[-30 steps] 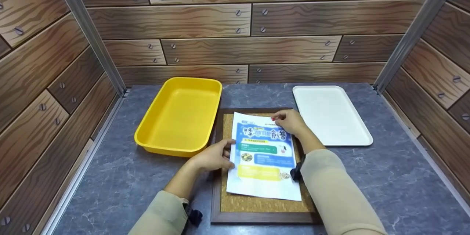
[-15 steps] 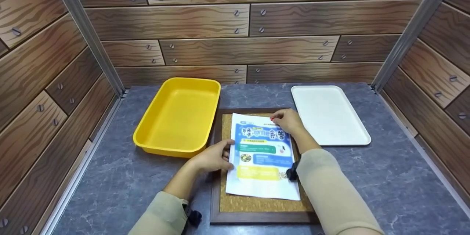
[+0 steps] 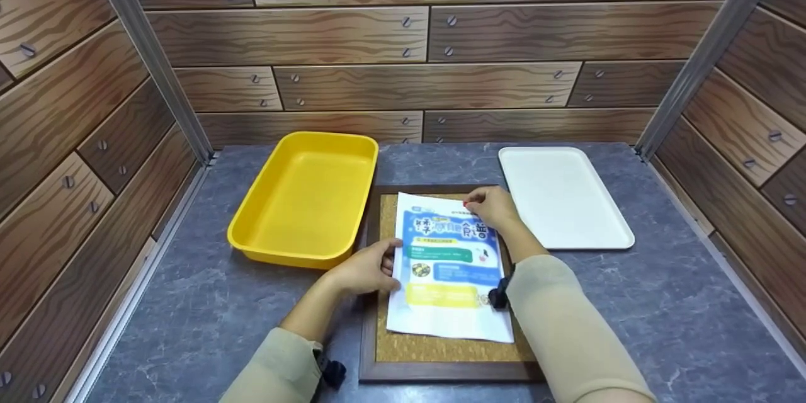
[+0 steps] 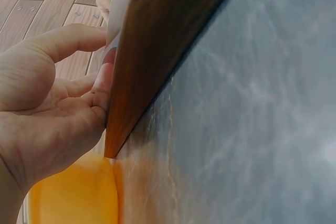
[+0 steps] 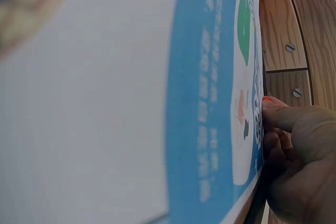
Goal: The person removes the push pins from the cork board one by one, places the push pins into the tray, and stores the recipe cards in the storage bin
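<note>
A printed paper sheet (image 3: 450,322) with blue, green and yellow blocks lies on a brown-framed cork board (image 3: 434,351). At its top right corner, my right hand (image 3: 496,208) pinches a small red push pin (image 3: 466,204) between thumb and index finger, right at the paper. The pin's red head (image 5: 266,98) peeks past the fingertips in the right wrist view; its point is hidden. My left hand (image 3: 365,267) rests against the sheet's left edge, thumb and fingers spread apart along it. In the left wrist view its fingertips (image 4: 104,80) touch the sheet beside the wooden frame (image 4: 152,51).
A deep yellow bin (image 3: 302,201) stands left of the board, close to its frame. To the back right lies a flat white tray (image 3: 567,198). Wood-patterned walls (image 3: 352,34) close off the grey marbled table (image 3: 680,315) at the back and both sides.
</note>
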A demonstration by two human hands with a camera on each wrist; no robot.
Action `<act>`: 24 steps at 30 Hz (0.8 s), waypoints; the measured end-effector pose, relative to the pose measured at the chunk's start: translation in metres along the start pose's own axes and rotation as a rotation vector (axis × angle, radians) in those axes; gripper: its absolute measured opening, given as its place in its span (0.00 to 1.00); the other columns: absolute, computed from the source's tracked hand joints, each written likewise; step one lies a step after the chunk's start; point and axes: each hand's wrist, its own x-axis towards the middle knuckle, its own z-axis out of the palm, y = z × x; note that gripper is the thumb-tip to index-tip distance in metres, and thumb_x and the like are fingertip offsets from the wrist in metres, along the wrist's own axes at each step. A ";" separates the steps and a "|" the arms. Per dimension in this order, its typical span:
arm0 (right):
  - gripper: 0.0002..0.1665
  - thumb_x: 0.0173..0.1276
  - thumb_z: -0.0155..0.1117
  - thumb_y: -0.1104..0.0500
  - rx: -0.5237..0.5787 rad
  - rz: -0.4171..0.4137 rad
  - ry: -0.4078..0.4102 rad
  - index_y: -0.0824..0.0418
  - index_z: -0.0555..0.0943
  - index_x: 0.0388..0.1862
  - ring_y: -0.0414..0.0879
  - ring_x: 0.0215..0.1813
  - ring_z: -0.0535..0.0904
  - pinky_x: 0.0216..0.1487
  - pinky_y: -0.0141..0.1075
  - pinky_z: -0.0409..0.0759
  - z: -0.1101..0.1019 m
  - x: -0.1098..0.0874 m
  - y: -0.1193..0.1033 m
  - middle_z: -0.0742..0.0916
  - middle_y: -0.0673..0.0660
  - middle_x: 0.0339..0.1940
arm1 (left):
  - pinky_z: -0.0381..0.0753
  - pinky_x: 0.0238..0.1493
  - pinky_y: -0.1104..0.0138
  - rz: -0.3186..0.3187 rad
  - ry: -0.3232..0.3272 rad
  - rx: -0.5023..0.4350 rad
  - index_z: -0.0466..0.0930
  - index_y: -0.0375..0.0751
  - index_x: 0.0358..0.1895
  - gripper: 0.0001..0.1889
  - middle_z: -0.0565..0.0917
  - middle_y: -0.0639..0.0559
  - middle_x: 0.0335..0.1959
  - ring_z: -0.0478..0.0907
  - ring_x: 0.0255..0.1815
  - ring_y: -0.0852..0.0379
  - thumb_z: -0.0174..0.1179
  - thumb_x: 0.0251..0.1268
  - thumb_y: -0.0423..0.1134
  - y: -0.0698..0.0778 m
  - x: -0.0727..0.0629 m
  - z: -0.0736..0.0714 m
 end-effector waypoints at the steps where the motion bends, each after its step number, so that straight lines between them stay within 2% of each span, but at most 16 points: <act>1: 0.09 0.77 0.71 0.59 0.004 0.005 -0.001 0.61 0.93 0.49 0.55 0.51 0.86 0.60 0.50 0.82 0.001 0.000 0.000 0.93 0.62 0.48 | 0.76 0.45 0.64 -0.004 0.002 -0.002 0.64 0.37 0.82 0.45 0.76 0.47 0.48 0.72 0.48 0.53 0.73 0.60 0.25 0.000 0.000 0.000; 19: 0.09 0.79 0.69 0.59 -0.009 0.015 -0.003 0.61 0.92 0.48 0.52 0.48 0.85 0.56 0.47 0.83 0.000 -0.002 -0.001 0.93 0.62 0.48 | 0.77 0.50 0.63 -0.013 0.008 0.046 0.65 0.40 0.81 0.44 0.78 0.45 0.52 0.74 0.51 0.52 0.75 0.62 0.29 -0.002 0.001 -0.001; 24: 0.09 0.79 0.69 0.58 -0.006 0.018 -0.007 0.61 0.92 0.48 0.50 0.46 0.84 0.52 0.43 0.81 0.000 -0.002 0.000 0.93 0.61 0.46 | 0.77 0.49 0.63 -0.015 0.011 0.043 0.65 0.39 0.81 0.44 0.78 0.45 0.51 0.74 0.51 0.52 0.75 0.61 0.28 -0.001 0.000 0.000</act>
